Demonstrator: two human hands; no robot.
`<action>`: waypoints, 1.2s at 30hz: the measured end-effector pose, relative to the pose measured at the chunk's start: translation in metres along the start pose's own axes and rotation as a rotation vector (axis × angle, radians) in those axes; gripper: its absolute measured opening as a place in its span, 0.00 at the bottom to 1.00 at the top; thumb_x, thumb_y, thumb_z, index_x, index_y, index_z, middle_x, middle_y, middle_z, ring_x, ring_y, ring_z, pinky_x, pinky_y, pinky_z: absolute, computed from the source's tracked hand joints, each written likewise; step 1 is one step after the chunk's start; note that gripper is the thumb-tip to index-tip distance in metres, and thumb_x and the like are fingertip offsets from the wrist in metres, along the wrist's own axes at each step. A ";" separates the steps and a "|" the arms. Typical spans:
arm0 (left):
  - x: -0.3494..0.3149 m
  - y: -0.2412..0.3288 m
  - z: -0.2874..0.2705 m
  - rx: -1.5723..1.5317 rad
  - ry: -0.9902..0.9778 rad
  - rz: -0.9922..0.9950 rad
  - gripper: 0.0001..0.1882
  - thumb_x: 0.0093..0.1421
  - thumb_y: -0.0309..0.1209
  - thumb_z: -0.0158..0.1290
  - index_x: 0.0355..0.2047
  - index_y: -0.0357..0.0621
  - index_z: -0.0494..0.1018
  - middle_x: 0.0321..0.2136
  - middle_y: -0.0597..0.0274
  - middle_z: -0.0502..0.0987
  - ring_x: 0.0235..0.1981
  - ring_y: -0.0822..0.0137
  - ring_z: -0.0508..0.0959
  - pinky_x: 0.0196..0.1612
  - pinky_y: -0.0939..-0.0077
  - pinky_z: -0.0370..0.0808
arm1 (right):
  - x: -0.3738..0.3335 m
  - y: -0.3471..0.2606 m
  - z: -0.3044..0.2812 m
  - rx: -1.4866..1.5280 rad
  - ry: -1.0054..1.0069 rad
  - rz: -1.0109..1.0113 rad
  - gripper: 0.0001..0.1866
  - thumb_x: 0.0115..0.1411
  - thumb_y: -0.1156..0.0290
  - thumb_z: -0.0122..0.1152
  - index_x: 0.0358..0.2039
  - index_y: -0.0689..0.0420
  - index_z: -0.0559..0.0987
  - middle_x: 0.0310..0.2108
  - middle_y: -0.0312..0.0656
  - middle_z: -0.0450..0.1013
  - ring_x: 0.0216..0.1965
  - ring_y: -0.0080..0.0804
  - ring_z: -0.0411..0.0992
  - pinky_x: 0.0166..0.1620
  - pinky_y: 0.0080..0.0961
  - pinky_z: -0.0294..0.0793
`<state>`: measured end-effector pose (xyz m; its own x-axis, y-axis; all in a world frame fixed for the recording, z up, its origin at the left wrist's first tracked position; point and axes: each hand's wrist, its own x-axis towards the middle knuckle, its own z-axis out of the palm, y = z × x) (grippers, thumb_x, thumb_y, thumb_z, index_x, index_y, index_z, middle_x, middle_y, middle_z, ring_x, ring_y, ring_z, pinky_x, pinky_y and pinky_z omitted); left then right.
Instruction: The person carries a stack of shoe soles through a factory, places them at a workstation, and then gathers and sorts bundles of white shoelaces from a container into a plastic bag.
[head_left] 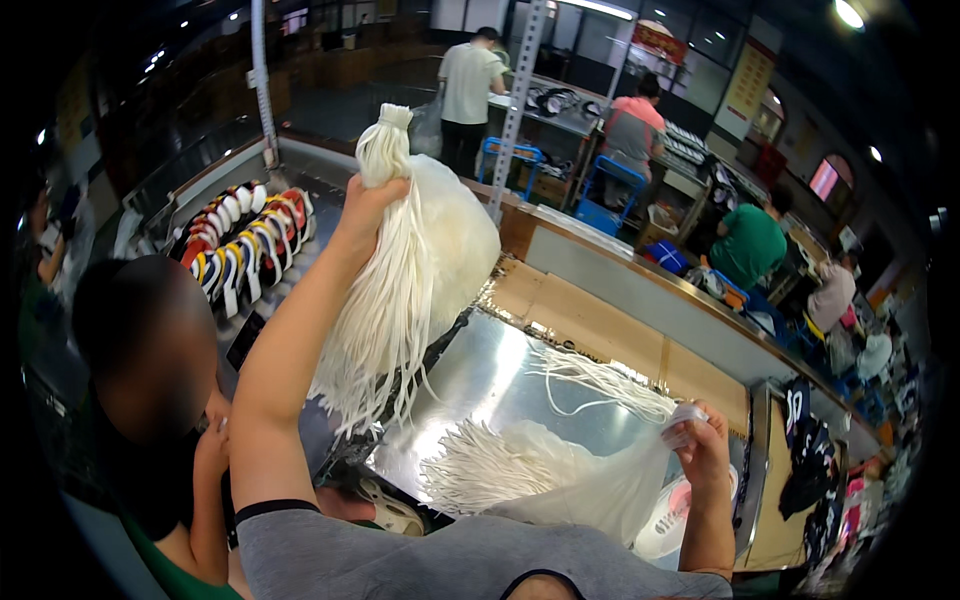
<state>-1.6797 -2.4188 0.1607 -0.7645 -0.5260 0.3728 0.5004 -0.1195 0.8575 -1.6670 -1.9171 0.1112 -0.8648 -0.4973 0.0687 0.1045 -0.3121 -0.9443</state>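
My left hand (372, 212) is raised and closed round a bundle of white shoelaces (385, 290), gripped just below its tied top. The long ends hang down loose. A pale, rounded, translucent bulk (460, 240), like a plastic bag, shows right behind the bundle. At the right, my right hand (706, 440) pinches the edge of a clear plastic bag (615, 490), pulling it up. A second mass of white laces (475, 465) fans out on the metal tabletop (480, 370) at the bag's left end. More loose laces (595, 382) lie farther back on the table.
A white shoe (660, 520) with pink inside lies by my right forearm. Another person (150, 350) sits close at my left. Rows of colourful shoes (250, 240) stand at the back left. Cardboard (570, 310) lines the table's far edge; several people work beyond.
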 end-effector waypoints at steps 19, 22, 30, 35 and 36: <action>0.019 -0.154 0.001 0.032 -0.130 -0.374 0.16 0.48 0.25 0.51 0.39 0.35 0.72 0.33 0.56 0.77 0.35 0.62 0.77 0.41 0.69 0.73 | -0.021 -0.027 0.006 -0.112 0.021 -0.149 0.13 0.48 0.67 0.63 0.22 0.63 0.71 0.21 0.40 0.65 0.14 0.21 0.61 0.16 0.16 0.57; -0.029 -0.092 -0.023 -0.040 -0.120 -0.412 0.21 0.48 0.25 0.49 0.44 0.31 0.69 0.38 0.52 0.76 0.40 0.60 0.77 0.48 0.65 0.72 | -0.013 -0.027 0.010 -0.066 0.097 -0.240 0.11 0.49 0.68 0.61 0.22 0.59 0.69 0.22 0.37 0.66 0.14 0.18 0.58 0.19 0.14 0.56; -0.181 0.051 -0.043 -0.197 -0.124 -0.279 0.24 0.49 0.28 0.48 0.47 0.29 0.67 0.43 0.50 0.73 0.47 0.58 0.73 0.53 0.65 0.68 | 0.011 -0.025 -0.027 0.101 0.002 -0.169 0.11 0.55 0.72 0.55 0.38 0.62 0.70 0.30 0.35 0.70 0.32 0.19 0.69 0.38 0.15 0.67; -0.283 0.091 -0.037 -0.090 0.065 -0.220 0.13 0.50 0.25 0.49 0.38 0.37 0.69 0.33 0.56 0.74 0.36 0.63 0.76 0.41 0.70 0.73 | 0.022 -0.020 -0.062 0.198 -0.072 -0.172 0.21 0.58 0.67 0.55 0.49 0.65 0.67 0.39 0.40 0.71 0.42 0.27 0.69 0.47 0.23 0.68; -0.302 0.089 -0.037 -0.063 0.081 -0.221 0.13 0.50 0.24 0.49 0.38 0.37 0.69 0.32 0.57 0.74 0.34 0.64 0.76 0.38 0.72 0.73 | 0.022 -0.024 -0.060 0.193 -0.083 -0.153 0.21 0.58 0.67 0.55 0.49 0.65 0.67 0.39 0.40 0.71 0.42 0.27 0.69 0.47 0.23 0.68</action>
<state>-1.3891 -2.3021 0.1112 -0.8244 -0.5466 0.1468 0.3508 -0.2899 0.8904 -1.7175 -1.8722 0.1160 -0.8352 -0.4949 0.2399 0.0744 -0.5338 -0.8423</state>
